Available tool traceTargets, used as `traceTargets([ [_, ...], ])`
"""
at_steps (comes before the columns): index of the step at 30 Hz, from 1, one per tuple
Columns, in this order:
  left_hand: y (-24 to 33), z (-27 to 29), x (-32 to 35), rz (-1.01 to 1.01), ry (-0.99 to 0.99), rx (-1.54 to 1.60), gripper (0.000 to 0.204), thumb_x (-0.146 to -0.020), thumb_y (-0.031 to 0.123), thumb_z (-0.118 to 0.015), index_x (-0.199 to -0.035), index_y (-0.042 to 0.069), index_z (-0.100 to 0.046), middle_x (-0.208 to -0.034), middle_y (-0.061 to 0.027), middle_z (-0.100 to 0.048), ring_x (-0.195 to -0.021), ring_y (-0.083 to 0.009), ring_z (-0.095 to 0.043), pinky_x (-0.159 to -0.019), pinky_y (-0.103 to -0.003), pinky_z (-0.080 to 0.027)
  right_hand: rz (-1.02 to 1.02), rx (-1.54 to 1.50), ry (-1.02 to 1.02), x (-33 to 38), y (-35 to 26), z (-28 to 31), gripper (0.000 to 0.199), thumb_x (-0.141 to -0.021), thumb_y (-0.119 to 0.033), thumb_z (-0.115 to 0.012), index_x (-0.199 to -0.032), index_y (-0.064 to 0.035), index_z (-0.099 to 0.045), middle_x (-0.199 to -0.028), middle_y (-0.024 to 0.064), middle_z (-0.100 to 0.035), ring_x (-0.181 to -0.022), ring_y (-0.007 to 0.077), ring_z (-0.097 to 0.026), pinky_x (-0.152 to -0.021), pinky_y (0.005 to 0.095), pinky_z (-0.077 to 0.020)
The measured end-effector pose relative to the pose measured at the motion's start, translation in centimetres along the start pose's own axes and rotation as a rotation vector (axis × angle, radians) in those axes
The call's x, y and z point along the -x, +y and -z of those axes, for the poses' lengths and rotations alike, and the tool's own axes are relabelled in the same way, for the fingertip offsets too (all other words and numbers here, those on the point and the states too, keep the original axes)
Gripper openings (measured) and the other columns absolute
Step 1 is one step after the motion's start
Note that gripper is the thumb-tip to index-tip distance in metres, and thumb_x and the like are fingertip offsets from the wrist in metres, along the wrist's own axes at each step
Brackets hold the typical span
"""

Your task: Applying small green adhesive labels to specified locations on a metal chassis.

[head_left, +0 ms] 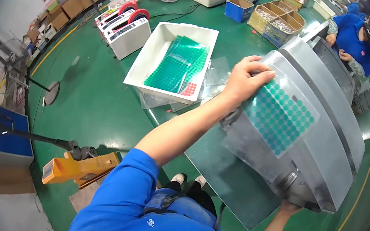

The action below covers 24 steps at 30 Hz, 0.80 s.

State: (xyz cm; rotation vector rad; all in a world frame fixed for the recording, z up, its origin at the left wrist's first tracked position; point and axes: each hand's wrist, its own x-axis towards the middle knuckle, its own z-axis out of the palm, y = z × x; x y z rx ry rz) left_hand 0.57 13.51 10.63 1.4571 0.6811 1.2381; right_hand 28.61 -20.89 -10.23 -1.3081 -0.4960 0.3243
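My left hand [248, 79] pinches the upper corner of a clear sheet of green round stickers [281, 116]. That sheet hangs over a large curved grey housing [329, 107], which is tilted above the dark green work table [232, 183]. At the housing's lower end, my right hand [290, 207] holds it from beneath, its fingers mostly hidden. Left of my left hand, a white bin [138, 67] contains more green sticker sheets [178, 63] and a few red stickers [189, 88]. Loose clear sheets [212, 79] lie beside the bin.
A co-worker in blue [359, 39] sits beyond the housing. Divided boxes of small parts [277, 21] stand at the far side. White machines with red wheels [127, 36] are at the left of the bin. A yellow pallet jack [82, 167] and a fan [8, 68] stand at left.
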Motion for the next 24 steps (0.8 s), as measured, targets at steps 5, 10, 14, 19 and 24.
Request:
traceTargets([
  [5, -1.2, 2.2, 0.4, -0.034, 0.177, 0.293, 0.015, -0.074, 0.016, -0.067, -0.083, 0.004, -0.066, -0.115, -0.0155, -0.051, -0.109, -0.0192, -0.045, -0.090, -0.029, -0.034, -0.481, -0.396, 0.716, 0.3, -3.7, -4.3, 0.055, -0.083, -0.043, -0.042, -0.122, -0.0044, -0.041, -0.124, 0.0102, -0.042, -0.118, 0.0244, -0.036, -0.099, 0.0408, -0.0267],
  [10, -4.9, 17.6, -0.7, -0.078, 0.699, -0.102, 0.015, -0.083, 0.015, -0.059, -0.082, 0.001, -0.060, -0.075, -0.0037, -0.061, -0.067, -0.0083, -0.053, -0.061, -0.021, -0.043, -0.250, 0.606, 0.149, 13.6, -1.1, -7.9, 0.030, -0.089, -0.023, -0.040, -0.109, -0.0018, -0.047, -0.104, 0.0059, -0.050, -0.096, 0.0165, -0.046, -0.088, 0.0295, -0.0346],
  [14, -14.9, 28.7, -1.4, 0.089, 0.725, -0.783, 0.026, -0.076, 0.023, -0.065, -0.085, -0.001, -0.059, -0.077, -0.0112, -0.061, -0.074, -0.0218, -0.058, -0.066, -0.034, -0.045, -0.023, 0.352, -0.480, 15.8, -5.3, -24.0, 0.018, -0.083, -0.004, -0.045, -0.100, 0.0017, -0.050, -0.103, 0.0131, -0.049, -0.099, 0.0225, -0.047, -0.088, 0.0320, -0.0355],
  [19, -15.6, 30.9, -0.9, 0.605, 0.002, -1.180, 0.040, -0.067, 0.028, -0.069, -0.097, 0.004, -0.058, -0.114, -0.0198, -0.049, -0.103, -0.0332, -0.049, -0.085, -0.041, -0.041, 0.459, 0.486, -0.957, 11.9, -7.4, -42.6, 0.027, -0.076, -0.001, -0.051, -0.103, 0.0001, -0.050, -0.110, 0.0173, -0.047, -0.103, 0.0304, -0.045, -0.091, 0.0371, -0.0336],
  [24, -8.8, 43.9, 3.9, -0.283, -0.158, -0.978, 0.048, -0.067, 0.021, -0.069, -0.111, 0.009, -0.053, -0.125, -0.0190, -0.040, -0.115, -0.0333, -0.040, -0.095, -0.041, -0.034, 0.787, 0.550, -1.051, 15.4, -5.1, -62.3, 0.038, -0.077, -0.007, -0.053, -0.114, -0.0001, -0.046, -0.123, 0.0197, -0.041, -0.114, 0.0338, -0.039, -0.096, 0.0391, -0.0292],
])
